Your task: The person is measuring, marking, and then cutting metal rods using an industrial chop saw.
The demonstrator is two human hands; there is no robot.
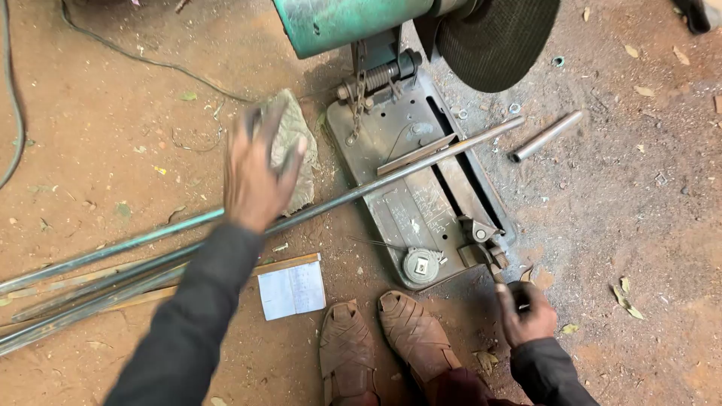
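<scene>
The left hand hovered with fingers spread, blurred, over a long pipe that ran from the lower left of the dirt ground up and across the base of a chop saw. Whether the palm touched the pipe could not be told. The pipe lay against the fence on the base, its far end sticking out past the base's right edge, below the dark disc that hung raised at the top. Behind the left hand sat a grey stone, just beside the base's left edge. The right hand was curled shut around the vise handle at the near right corner of the base, fingers pressed together about it. A round tape measure rested on the near end of the base, close to the vise. A short cut pipe piece lay on the ground to the right of the base, apart from the long pipe's end. More pipes lay bundled at the left edge of the ground, alongside a wooden strip. A small notebook lay near them, just left of the person's two sandalled feet, which stood at the near end of the base. A cable trailed across the ground at upper left.
</scene>
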